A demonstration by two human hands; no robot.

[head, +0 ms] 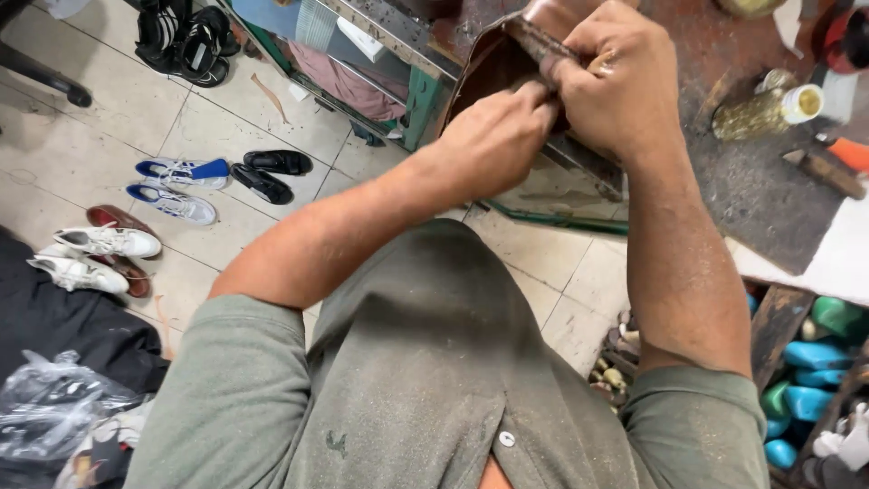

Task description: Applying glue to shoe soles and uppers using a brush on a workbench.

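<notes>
Brown leather shoe (489,68), smooth and curved, held at edge of worn, stained workbench (751,190). Left hand (493,140) clenched, pinching shoe's rim from below. Right hand (615,77) closed over shoe's top edge, gripping it (fingertips hidden). Right of shoe on bench: glass jar (769,109), gold-speckled, round pale lid. Left of shoe, on pale tiled floor: black flat shoes (270,172), blue-and-white sneakers (176,188), white sneakers (90,255). Far below-left: crinkled clear plastic bag (54,407).
</notes>
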